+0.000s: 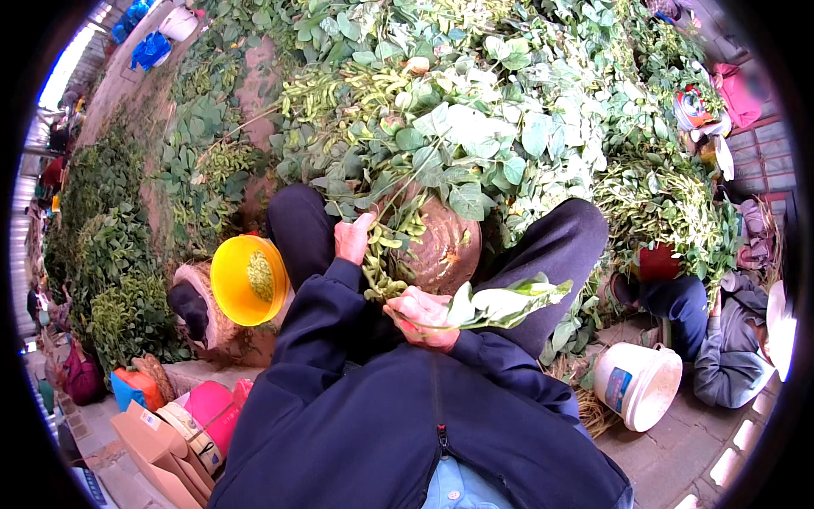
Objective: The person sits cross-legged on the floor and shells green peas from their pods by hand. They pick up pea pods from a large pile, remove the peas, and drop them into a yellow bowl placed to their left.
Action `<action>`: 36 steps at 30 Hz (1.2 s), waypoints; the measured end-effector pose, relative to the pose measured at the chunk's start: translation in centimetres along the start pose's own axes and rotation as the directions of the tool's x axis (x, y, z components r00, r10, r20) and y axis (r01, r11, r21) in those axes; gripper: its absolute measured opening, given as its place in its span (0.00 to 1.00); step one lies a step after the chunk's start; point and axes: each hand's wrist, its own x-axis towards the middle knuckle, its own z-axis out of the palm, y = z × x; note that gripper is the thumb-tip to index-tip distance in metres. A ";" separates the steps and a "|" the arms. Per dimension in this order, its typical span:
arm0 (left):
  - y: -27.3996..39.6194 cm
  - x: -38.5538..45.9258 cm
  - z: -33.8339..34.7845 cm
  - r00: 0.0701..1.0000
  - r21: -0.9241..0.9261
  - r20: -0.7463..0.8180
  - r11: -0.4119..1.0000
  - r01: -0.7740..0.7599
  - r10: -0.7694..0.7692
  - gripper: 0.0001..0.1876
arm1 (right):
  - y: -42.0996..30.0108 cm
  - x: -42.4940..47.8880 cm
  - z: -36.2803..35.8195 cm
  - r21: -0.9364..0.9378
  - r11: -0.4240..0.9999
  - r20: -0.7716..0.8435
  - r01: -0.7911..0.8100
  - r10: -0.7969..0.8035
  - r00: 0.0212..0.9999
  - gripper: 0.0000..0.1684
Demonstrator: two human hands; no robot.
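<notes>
A leafy soybean plant bearing green pods [385, 254] stretches between my two hands. My left hand [353, 238] has its fingers closed around the stem near the upper end of the pods. Lower down, my right hand [423, 318] grips the other part, and broad leaves [515, 304] stick out from it to the right. Behind the pods, between my knees, is a round brown metal basin [448, 245]. To the left of my knee stands a yellow bucket [245, 280] with shelled or loose green beans [260, 275] at its bottom.
Heaped soybean plants [458, 108] cover the ground ahead. A white bucket [638, 385] lies tilted at the right, near a seated person in a grey top [728, 372]. At the lower left are a cardboard box [156, 452] and a pink container [211, 410]. Other people sit farther off.
</notes>
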 end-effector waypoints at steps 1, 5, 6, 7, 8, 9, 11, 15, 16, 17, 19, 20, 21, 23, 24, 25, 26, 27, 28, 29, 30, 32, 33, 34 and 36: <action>0.2 0.0 -0.2 1.000 0.019 0.000 1.000 0.021 -0.021 0.16 | -0.2 0.2 -0.5 -0.345 0.906 0.050 0.244 -0.242 0.969 0.07; 1.1 0.7 0.3 0.990 0.067 -0.037 0.988 0.140 -0.138 0.16 | -2.4 1.1 -2.1 -0.303 0.918 -0.031 0.255 -0.277 0.960 0.14; 0.8 1.0 0.5 0.996 0.091 -0.071 0.994 0.064 -0.057 0.16 | -2.8 0.6 -2.0 -0.064 0.988 0.010 0.143 -0.143 0.990 0.08; 0.6 1.4 0.4 0.992 -0.070 -0.056 0.991 0.112 -0.116 0.15 | -2.8 0.3 -2.2 -0.087 0.976 0.101 0.197 -0.188 0.977 0.08; 0.4 1.8 0.2 0.985 -0.227 -0.032 0.961 0.160 -0.172 0.15 | -2.8 0.1 -2.4 -0.101 0.961 0.191 0.256 -0.234 0.953 0.08; 0.4 2.2 0.5 0.974 -0.381 0.010 0.900 0.212 -0.225 0.14 | -3.8 -0.4 -2.1 -0.036 0.983 0.131 0.181 -0.175 0.976 0.07; 2.4 2.0 0.7 0.984 -0.299 0.006 0.938 0.173 -0.180 0.13 | -5.1 -0.9 -1.9 0.103 0.982 -0.091 0.160 -0.151 0.984 0.07; 5.0 1.8 0.6 0.989 -0.161 -0.056 0.976 -0.146 0.139 0.16 | -6.3 1.0 -6.1 0.402 0.913 -0.143 -0.072 0.140 0.980 0.05; 6.3 1.2 0.8 0.967 -0.052 -0.025 0.966 -0.253 0.252 0.16 | -6.5 1.3 -6.7 0.506 0.861 -0.207 -0.050 0.178 0.962 0.04; 7.3 0.7 1.2 0.933 0.053 0.017 0.932 -0.359 0.358 0.16 | -6.9 1.5 -7.3 0.602 0.798 -0.264 -0.018 0.221 0.939 0.04; 8.5 0.7 2.5 0.842 0.297 -0.055 0.814 -0.500 0.537 0.19 | -7.8 2.3 -7.8 0.595 0.801 -0.346 0.064 0.184 0.920 0.06; 8.2 1.8 2.7 0.867 0.342 -0.069 0.828 -0.444 0.493 0.19 | -8.1 2.3 -7.9 0.468 0.879 -0.366 0.097 0.092 0.926 0.07; 8.1 3.3 3.1 0.887 0.383 -0.085 0.837 -0.391 0.454 0.20 | -8.4 2.4 -8.2 0.326 0.935 -0.374 0.139 -0.007 0.927 0.07; 7.6 6.3 2.1 0.961 0.168 -0.081 0.954 -0.249 0.265 0.22 | -9.4 2.8 -8.5 0.076 0.954 -0.364 0.291 -0.245 0.898 0.07; 8.1 6.0 2.3 0.963 0.191 -0.061 0.950 -0.248 0.263 0.22 | -9.7 2.6 -8.6 0.137 0.964 -0.338 0.226 -0.169 0.926 0.07; 8.7 5.7 2.4 0.965 0.214 -0.041 0.945 -0.246 0.260 0.22 | -9.9 2.4 -8.7 0.196 0.968 -0.307 0.158 -0.093 0.947 0.07; 8.4 6.1 2.7 0.969 0.233 -0.019 0.943 -0.236 0.247 0.22 | -9.8 2.5 -8.3 0.329 0.939 -0.356 0.106 0.019 0.934 0.07; 7.9 6.4 2.7 0.972 0.257 -0.004 0.940 -0.224 0.233 0.22 | -9.5 2.7 -7.8 0.464 0.884 -0.384 0.063 0.136 0.913 0.07; 7.4 6.7 2.7 0.976 0.282 0.012 0.936 -0.213 0.218 0.22 | -9.4 2.9 -7.8 0.404 0.913 -0.393 0.055 0.119 0.912 0.07; 6.9 7.0 2.5 0.974 0.342 0.007 0.915 -0.217 0.228 0.22 | -9.8 2.9 -7.7 0.383 0.918 -0.405 0.104 0.066 0.912 0.06; 6.5 7.1 2.2 0.972 0.401 0.003 0.890 -0.216 0.235 0.22 | -10.5 2.7 -7.6 0.364 0.919 -0.416 0.150 0.016 0.909 0.06; 3.7 9.4 0.8 0.967 0.509 -0.086 0.845 -0.163 0.238 0.23 | -12.0 1.9 -7.7 0.244 0.927 -0.421 0.284 -0.162 0.892 0.07; 4.4 9.1 0.5 0.975 0.543 -0.075 0.829 -0.136 0.210 0.22 | -12.5 1.7 -8.5 0.170 0.922 -0.430 0.348 -0.248 0.868 0.07; 4.7 8.5 0.7 0.954 0.551 -0.069 0.808 -0.208 0.293 0.21 | -13.0 1.7 -9.4 0.101 0.906 -0.430 0.410 -0.332 0.839 0.08; 6.1 6.1 1.6 0.902 0.621 -0.009 0.709 -0.334 0.432 0.19 | -14.4 1.9 -9.1 0.217 0.931 -0.586 0.294 -0.116 0.802 0.09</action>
